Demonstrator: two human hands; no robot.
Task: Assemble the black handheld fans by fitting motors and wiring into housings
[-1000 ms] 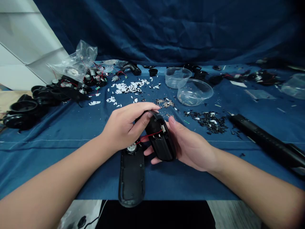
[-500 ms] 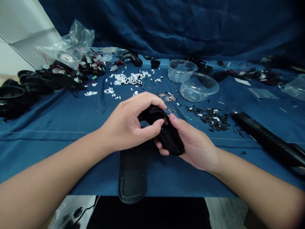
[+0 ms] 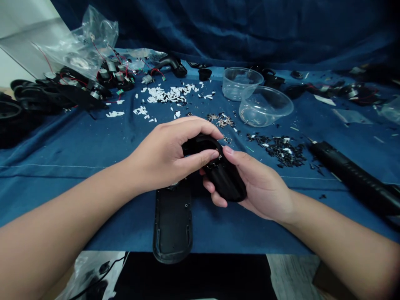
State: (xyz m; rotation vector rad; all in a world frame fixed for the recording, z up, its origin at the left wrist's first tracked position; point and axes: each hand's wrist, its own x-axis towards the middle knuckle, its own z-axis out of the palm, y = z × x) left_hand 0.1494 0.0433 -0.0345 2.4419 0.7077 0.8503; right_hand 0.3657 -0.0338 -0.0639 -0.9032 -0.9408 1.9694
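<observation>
Both my hands hold a curved black plastic housing [image 3: 228, 183] above the blue cloth. My left hand [image 3: 165, 154] curls over its upper end, with the fingertips inside the opening or against its rim. My right hand [image 3: 259, 185] cradles the lower body from beneath, its thumb along the edge. The housing's inner parts are mostly hidden by my fingers. A flat black plastic cover [image 3: 172, 225] lies on the cloth just below my left wrist, its inner face up.
Blue cloth [image 3: 62, 187] covers the table. Beyond my hands lie white fragments [image 3: 165, 93], small metal screws [image 3: 221, 120], black bits [image 3: 278, 150], and two clear plastic bowls [image 3: 262, 106]. Black parts with red wires [image 3: 78, 91] lie left; a long black tube [image 3: 353, 175] lies right.
The housing has turned in my hands, and my left hand now wraps its upper end. The red wire and round white part no longer show. The whole view has shifted upward.
</observation>
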